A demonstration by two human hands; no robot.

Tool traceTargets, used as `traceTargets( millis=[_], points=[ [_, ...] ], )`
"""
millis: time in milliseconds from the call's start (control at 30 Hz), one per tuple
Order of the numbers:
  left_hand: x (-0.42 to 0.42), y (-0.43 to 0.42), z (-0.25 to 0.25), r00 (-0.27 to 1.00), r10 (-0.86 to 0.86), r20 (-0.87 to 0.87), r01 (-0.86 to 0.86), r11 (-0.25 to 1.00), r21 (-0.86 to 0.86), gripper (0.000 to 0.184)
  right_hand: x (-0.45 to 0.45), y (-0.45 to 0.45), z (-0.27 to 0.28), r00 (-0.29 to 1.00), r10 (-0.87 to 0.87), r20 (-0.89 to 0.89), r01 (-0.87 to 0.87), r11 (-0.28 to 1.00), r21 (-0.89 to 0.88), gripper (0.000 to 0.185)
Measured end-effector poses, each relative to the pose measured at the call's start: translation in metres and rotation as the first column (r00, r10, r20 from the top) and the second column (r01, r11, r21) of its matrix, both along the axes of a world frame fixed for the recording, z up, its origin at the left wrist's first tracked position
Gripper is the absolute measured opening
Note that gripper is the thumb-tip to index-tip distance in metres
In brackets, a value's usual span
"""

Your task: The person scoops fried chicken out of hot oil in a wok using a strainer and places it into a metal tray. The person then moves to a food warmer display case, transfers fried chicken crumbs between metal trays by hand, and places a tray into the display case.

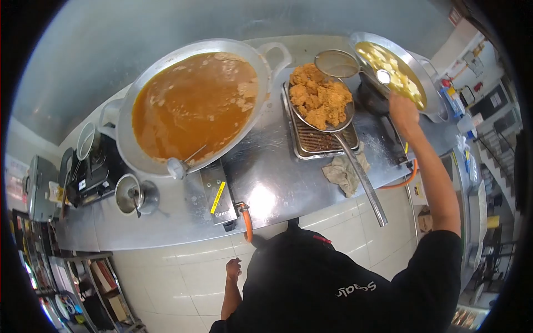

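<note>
My right hand (404,114) is closed at the near edge of the right-hand wok (436,105), which holds pale pieces (397,69) in yellow oil. From the hand, a thin handle appears to run to a round mesh skimmer (337,64); a small bright round ladle bowl (383,76) is beside it, and the grip itself is partly hidden. Under the skimmer, browned fried chicken (319,100) fills a long-handled strainer (355,161) resting on a wire-racked tray (311,145). My left hand (234,269) hangs low over the floor, fingers curled, with nothing visible in them.
A large wok (125,147) of brown oil stands at left, a ladle (176,168) at its rim. A crumpled cloth (345,173) lies by the tray. The strainer handle overhangs the steel table (266,194). A metal pot (129,194) and a burner (97,177) sit farther left.
</note>
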State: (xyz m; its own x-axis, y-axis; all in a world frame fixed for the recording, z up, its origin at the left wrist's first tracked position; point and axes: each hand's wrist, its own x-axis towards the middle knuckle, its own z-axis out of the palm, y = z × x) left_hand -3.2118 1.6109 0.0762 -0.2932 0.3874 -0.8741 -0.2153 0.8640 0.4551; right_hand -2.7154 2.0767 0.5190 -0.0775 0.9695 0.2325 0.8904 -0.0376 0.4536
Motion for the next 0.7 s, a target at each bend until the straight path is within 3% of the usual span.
traceTargets(
  millis=[33, 100, 167, 333, 400, 500, 600, 667, 700],
  points=[
    [-0.001, 0.000, -0.002, 1.000, -0.001, -0.006, 0.001, 1.000, -0.004, 0.023, -0.006, 0.000, 0.015, 0.998, 0.007, 0.068, -0.005, 1.000, -0.022, 0.019],
    [0.000, -0.003, -0.002, 0.999, 0.035, -0.016, -0.035, 0.999, 0.014, 0.023, -0.027, -0.003, 0.045, 0.997, 0.038, -0.061, -0.034, 0.997, 0.066, 0.020],
    [-0.001, 0.001, 0.005, 0.998, 0.065, -0.019, -0.064, 0.996, 0.059, 0.024, -0.042, 0.012, 0.071, 0.965, 0.228, -0.130, -0.201, 0.960, 0.193, 0.019],
    [0.004, 0.029, 0.018, 0.966, 0.177, -0.190, -0.126, 0.960, 0.250, 0.027, -0.164, 0.034, 0.123, 0.906, 0.374, -0.196, -0.357, 0.927, 0.116, 0.018],
    [0.005, 0.035, 0.030, 0.971, 0.207, -0.118, -0.162, 0.938, 0.307, 0.027, -0.218, 0.050, 0.122, 0.887, 0.451, -0.096, -0.447, 0.892, 0.060, 0.019],
    [0.011, 0.050, 0.059, 0.972, 0.217, -0.085, -0.164, 0.897, 0.411, 0.027, -0.300, 0.071, 0.118, 0.894, 0.448, -0.001, -0.447, 0.894, -0.029, 0.020],
    [0.024, 0.057, 0.083, 0.967, 0.242, -0.077, -0.161, 0.816, 0.556, 0.030, -0.358, 0.105, 0.081, 0.924, 0.369, 0.098, -0.362, 0.929, -0.084, 0.019],
    [0.031, 0.052, 0.079, 0.962, 0.268, -0.055, -0.183, 0.780, 0.598, 0.028, -0.386, 0.110, 0.054, 0.935, 0.333, 0.122, -0.300, 0.926, -0.232, 0.020],
    [0.035, 0.049, 0.079, 0.956, 0.290, -0.041, -0.202, 0.754, 0.625, 0.027, -0.393, 0.111, 0.036, 0.904, 0.410, 0.119, -0.366, 0.888, -0.279, 0.022]
  ],
)
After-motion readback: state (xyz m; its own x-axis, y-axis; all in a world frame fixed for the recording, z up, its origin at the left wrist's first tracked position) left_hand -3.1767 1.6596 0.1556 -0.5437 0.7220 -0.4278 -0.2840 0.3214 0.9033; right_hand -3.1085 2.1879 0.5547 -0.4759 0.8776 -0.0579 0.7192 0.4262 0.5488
